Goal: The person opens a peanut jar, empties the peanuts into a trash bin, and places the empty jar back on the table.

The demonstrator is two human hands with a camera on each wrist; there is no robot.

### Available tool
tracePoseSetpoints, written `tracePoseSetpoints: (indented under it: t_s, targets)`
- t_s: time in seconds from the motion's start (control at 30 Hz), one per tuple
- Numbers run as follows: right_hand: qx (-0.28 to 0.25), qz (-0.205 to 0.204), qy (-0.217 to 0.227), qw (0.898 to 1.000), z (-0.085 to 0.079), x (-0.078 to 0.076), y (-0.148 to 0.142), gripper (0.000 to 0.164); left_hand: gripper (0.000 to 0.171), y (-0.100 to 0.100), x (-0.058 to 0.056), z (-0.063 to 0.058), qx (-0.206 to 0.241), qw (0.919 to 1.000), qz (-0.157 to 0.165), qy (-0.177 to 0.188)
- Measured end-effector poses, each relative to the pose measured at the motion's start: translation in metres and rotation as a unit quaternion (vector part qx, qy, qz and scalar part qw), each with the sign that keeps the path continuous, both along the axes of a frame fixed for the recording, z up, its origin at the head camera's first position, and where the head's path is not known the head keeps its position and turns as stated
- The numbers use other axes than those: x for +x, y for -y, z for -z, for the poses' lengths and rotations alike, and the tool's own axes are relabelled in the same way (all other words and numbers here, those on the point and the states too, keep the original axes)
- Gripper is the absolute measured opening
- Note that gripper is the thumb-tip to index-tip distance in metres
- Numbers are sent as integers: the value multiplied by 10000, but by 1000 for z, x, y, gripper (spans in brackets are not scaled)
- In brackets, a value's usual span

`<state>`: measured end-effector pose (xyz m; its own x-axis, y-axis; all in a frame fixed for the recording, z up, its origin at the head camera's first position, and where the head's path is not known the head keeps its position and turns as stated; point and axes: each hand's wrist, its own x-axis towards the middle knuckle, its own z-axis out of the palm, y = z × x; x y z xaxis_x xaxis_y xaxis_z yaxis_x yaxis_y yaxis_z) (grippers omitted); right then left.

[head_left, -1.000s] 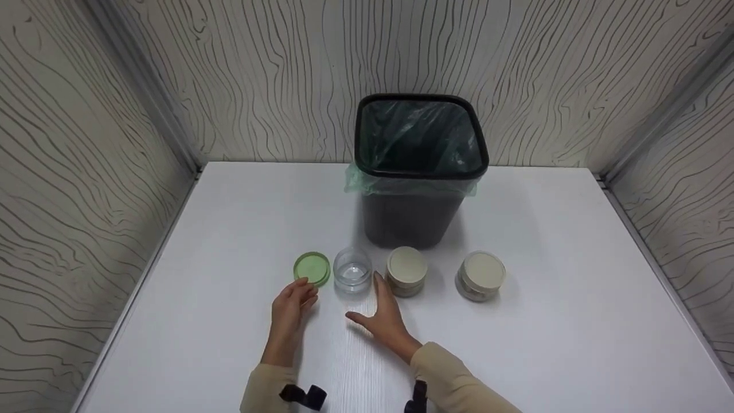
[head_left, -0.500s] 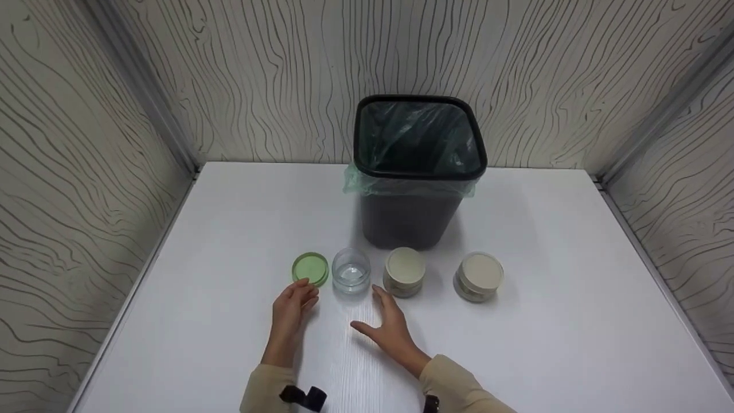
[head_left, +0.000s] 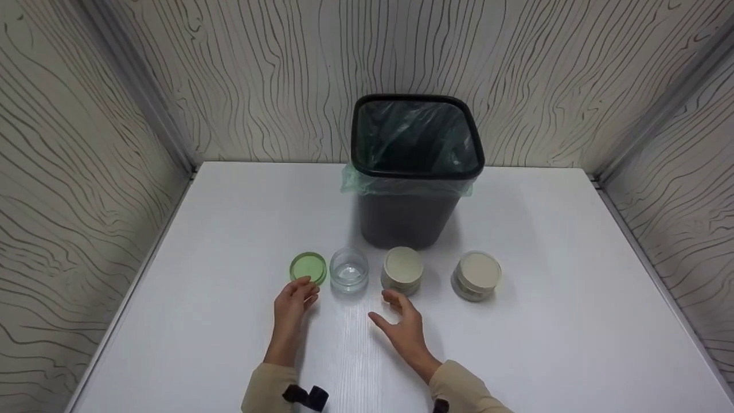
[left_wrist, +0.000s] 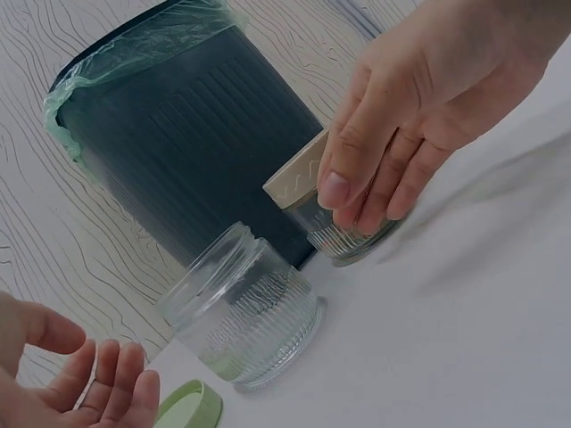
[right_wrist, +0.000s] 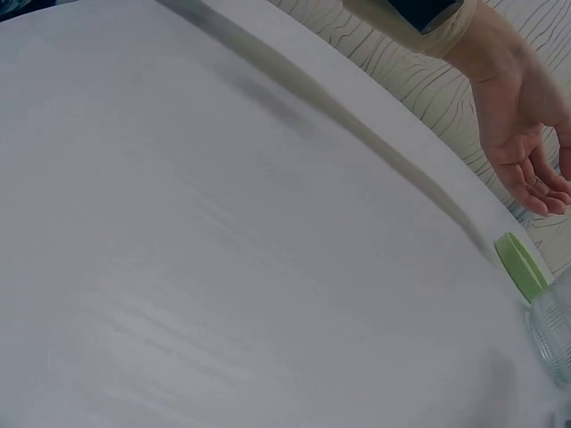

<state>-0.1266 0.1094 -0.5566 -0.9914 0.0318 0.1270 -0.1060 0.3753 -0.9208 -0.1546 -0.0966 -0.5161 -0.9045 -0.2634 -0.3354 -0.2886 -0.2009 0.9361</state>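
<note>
A green lid [head_left: 308, 265] lies on the table, and just to its right stands an uncovered, clear ribbed glass jar [head_left: 349, 273]. My left hand [head_left: 291, 307] hovers at the lid's near edge, fingers loosely bent; the left wrist view shows nothing held in that hand [left_wrist: 85, 388]. In front of a glass jar with a cream lid [head_left: 402, 266] is my right hand [head_left: 406, 327], thumb and fingers spread apart. That hand [left_wrist: 401, 111] overlaps the cream-lidded jar in the left wrist view, covering part of it. The right wrist view does not show the right hand.
A dark bin [head_left: 408, 215] with a green plastic liner [head_left: 355, 180] stands behind the jars. Farther right is another cream-lidded jar [head_left: 477, 273]. Wood-grain patterned walls [head_left: 275, 86] enclose the white table [head_left: 545, 344] at the back and both sides.
My right hand has drawn away from the uncovered jar, toward the right and slightly nearer me, and its fingers have bent a little. The left hand has stayed by the green lid.
</note>
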Motion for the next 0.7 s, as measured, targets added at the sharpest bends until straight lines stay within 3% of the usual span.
tracePoseSetpoints:
  t_s: [0.23,0.5,0.7]
  targets:
    - [-326,748,56,9967,1,-5,-4,43,33,-6,3,-3,-476,9986,116,-199]
    - [-432,1058,-158,9933,1,-3,-8,40,25,-11,2,-3,-1248,9920,21,-195]
    - [-447,1290,-225,9904,5,-3,-12,38,24,-14,3,-3,-1264,9916,104,-267]
